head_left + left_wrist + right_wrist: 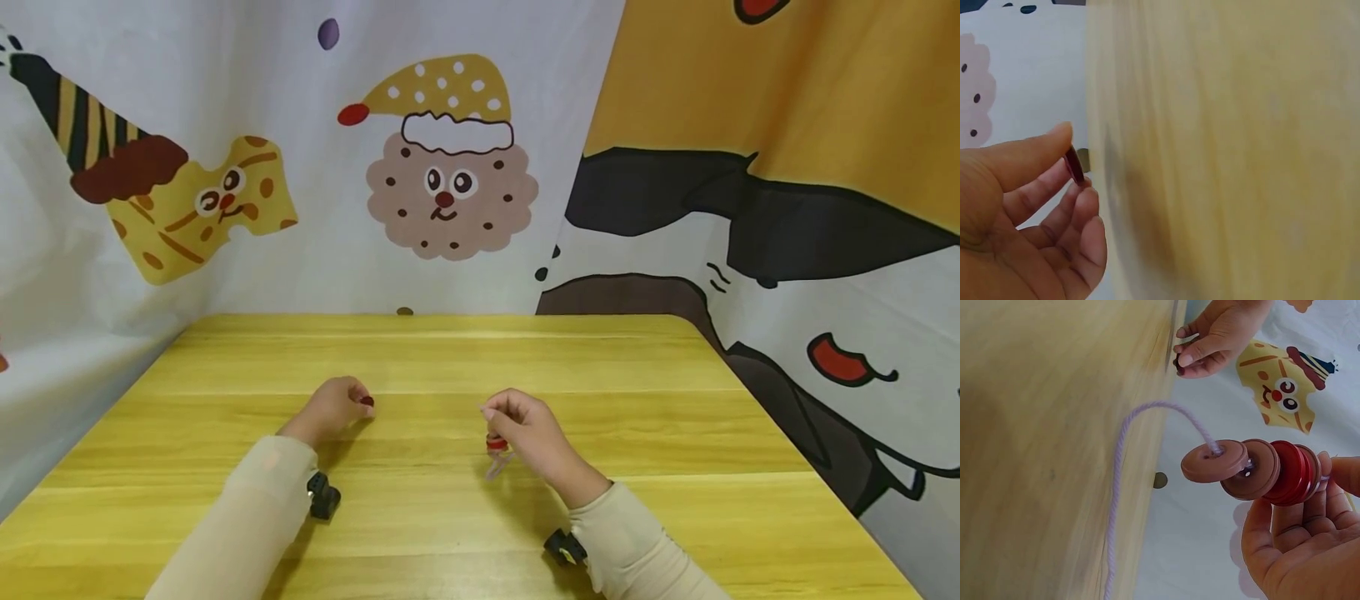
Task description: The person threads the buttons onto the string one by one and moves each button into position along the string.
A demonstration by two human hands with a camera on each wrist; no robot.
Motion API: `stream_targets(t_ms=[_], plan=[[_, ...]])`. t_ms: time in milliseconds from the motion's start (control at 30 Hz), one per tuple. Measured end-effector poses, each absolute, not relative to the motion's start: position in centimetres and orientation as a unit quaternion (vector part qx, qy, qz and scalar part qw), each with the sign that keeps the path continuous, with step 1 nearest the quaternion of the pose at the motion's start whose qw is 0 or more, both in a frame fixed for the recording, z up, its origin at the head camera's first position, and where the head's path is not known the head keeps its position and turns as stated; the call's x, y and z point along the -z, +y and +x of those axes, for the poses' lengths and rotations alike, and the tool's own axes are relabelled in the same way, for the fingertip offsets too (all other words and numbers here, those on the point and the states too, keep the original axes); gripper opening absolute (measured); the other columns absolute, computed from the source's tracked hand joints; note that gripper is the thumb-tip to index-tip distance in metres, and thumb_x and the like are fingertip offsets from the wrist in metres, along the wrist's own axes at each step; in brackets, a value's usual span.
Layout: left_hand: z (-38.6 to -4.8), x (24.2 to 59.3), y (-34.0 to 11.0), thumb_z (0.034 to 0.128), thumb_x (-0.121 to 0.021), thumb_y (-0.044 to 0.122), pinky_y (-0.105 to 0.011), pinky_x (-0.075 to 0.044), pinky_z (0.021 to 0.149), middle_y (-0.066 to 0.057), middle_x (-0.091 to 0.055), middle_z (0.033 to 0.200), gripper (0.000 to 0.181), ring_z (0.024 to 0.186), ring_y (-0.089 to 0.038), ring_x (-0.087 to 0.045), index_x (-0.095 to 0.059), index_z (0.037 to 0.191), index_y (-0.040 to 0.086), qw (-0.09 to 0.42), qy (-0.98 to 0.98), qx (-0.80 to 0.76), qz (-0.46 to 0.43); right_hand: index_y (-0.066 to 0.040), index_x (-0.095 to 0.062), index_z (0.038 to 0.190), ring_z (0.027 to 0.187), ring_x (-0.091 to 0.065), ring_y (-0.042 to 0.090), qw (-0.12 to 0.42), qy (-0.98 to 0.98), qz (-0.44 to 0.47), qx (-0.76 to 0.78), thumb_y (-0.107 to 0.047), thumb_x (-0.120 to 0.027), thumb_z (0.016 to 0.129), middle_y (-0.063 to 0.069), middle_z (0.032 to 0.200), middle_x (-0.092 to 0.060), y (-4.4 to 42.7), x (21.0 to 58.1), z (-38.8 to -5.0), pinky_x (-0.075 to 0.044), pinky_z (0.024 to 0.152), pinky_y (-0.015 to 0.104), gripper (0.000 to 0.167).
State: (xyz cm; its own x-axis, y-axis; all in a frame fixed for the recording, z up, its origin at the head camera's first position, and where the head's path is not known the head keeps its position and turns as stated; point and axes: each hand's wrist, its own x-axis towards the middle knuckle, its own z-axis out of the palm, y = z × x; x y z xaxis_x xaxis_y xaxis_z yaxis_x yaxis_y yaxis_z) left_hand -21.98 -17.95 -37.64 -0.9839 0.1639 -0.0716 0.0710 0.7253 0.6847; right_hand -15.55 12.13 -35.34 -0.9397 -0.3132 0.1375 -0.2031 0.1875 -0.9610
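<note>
Between thumb and fingertips, my left hand (333, 408) pinches a dark red button (1074, 165), seen nearly edge-on in the left wrist view. It is held above the table on the left. Across from it, my right hand (532, 429) pinches a lilac cord (1114, 506) close beside a stack of threaded buttons. Two brownish-pink buttons (1213, 461) sit at the far end of the stack, and red buttons (1289, 472) lie nearer the fingers. From the outermost button the cord arches over and hangs free. The cord's pinched end is mostly hidden by the fingers.
Both hands are over a yellow wood-grain table (450, 533). Behind it hangs a white cloth (315, 267) printed with cartoon figures, close to the table's back edge. A small dark camera (324, 497) is strapped to each wrist.
</note>
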Motion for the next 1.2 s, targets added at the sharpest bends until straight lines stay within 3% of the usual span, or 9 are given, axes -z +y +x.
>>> stream_targets(t_ms=[167, 433, 1200], plan=[[-22.0, 37.4, -17.5, 0.0907, -0.065, 0.007, -0.046, -0.046, 0.082, -0.022, -0.058, 0.104, 0.025, 0.094, -0.033, -0.055, -0.058, 0.109, -0.009, 0.046, 0.914, -0.396, 0.075, 0.003, -0.059, 0.100, 0.070, -0.056, 0.018, 0.044, 0.766, -0.164, 0.620, -0.012, -0.055, 0.098, 0.007, 0.078, -0.057, 12.1, 35.3, -15.6, -0.051, 0.067, 0.032, 0.016], [-21.4, 36.8, -15.6, 0.0937, -0.063, 0.010, -0.039, -0.050, 0.075, -0.020, -0.057, 0.112, 0.022, 0.099, -0.030, -0.056, -0.060, 0.112, -0.002, 0.021, 0.895, -0.440, 0.069, 0.003, -0.059, 0.100, 0.070, -0.055, 0.017, 0.038, 0.766, -0.165, 0.620, -0.012, -0.055, 0.098, 0.006, 0.078, -0.057, 12.1, 35.3, -15.5, -0.049, 0.067, 0.031, 0.016], [-19.3, 34.9, -10.7, 0.0932, -0.065, 0.014, -0.034, -0.048, 0.073, -0.011, -0.061, 0.107, 0.025, 0.096, -0.026, -0.055, -0.060, 0.113, 0.002, -0.017, 0.855, -0.512, 0.075, 0.004, -0.058, 0.102, 0.072, -0.056, 0.018, 0.037, 0.759, -0.166, 0.628, -0.014, -0.055, 0.099, 0.006, 0.079, -0.057, 12.3, 35.2, -15.6, -0.050, 0.069, 0.030, 0.018]])
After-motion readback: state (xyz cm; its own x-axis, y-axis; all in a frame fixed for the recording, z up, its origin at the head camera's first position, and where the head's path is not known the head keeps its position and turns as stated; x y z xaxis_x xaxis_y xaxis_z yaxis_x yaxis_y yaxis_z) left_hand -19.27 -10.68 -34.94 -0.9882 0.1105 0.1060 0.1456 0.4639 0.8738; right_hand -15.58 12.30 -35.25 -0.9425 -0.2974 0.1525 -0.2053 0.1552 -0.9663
